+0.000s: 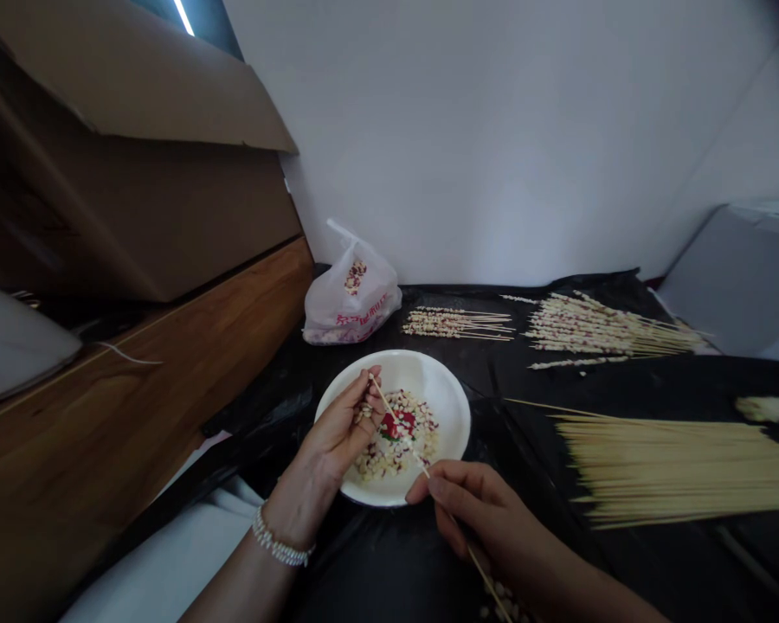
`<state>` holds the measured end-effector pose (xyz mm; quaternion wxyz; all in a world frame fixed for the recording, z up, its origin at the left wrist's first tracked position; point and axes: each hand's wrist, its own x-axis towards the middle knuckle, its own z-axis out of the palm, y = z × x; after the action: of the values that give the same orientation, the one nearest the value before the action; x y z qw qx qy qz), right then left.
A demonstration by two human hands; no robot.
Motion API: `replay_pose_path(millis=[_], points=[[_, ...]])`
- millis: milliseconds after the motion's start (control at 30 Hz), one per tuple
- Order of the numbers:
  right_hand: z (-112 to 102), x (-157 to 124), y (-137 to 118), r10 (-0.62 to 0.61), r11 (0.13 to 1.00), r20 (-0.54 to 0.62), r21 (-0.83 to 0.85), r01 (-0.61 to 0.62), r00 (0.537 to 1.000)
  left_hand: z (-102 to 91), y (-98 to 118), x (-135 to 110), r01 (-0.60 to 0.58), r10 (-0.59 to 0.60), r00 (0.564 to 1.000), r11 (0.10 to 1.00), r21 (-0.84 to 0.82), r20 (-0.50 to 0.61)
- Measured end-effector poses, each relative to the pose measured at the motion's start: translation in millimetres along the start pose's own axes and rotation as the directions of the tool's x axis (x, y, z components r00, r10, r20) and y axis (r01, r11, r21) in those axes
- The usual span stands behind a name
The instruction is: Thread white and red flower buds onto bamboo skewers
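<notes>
My right hand (477,502) grips a thin bamboo skewer (475,558), which slants up and left over the bowl. Small pale kernel-like pieces (418,457) are threaded on the skewer just ahead of my right fingers. At the skewer's upper tip, my left hand (344,428) is closed in a pinch with a small pale piece (371,376) at the fingertips. Below both hands sits a white bowl (455,398) with loose cream and dark-red kernel-like pieces (421,411) around a red pattern on its bottom. The left hand covers part of the bowl's left side.
Behind the bowl stands a tied white plastic bag (357,303). Filled skewers lie in a small group (454,323) and a larger pile (590,329). Bare bamboo skewers (681,472) lie at right on black plastic sheeting (519,381). A cardboard box (169,208) stands left.
</notes>
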<state>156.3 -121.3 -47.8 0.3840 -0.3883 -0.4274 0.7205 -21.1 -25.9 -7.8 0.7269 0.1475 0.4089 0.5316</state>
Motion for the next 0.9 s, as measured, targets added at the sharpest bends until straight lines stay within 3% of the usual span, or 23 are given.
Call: replay_pose_path(millis=[200,533,900], points=[[0,1,-1,-0.022,1.0,-0.003,-0.006,0.022,1.0,12.0,2,0,0.054,-0.068,0.99,0.992,-0.116,-0.122],[-2,2,3,0.02,1.0,0.011,0.014,-0.02,1.0,11.4,2,1,0.065,-0.083,0.99,0.986,-0.153,-0.117],[-1,1,3,0.011,0.998,0.011,0.066,-0.012,1.0,14.1,1,-1,0.027,-0.038,0.991,0.996,-0.083,-0.126]])
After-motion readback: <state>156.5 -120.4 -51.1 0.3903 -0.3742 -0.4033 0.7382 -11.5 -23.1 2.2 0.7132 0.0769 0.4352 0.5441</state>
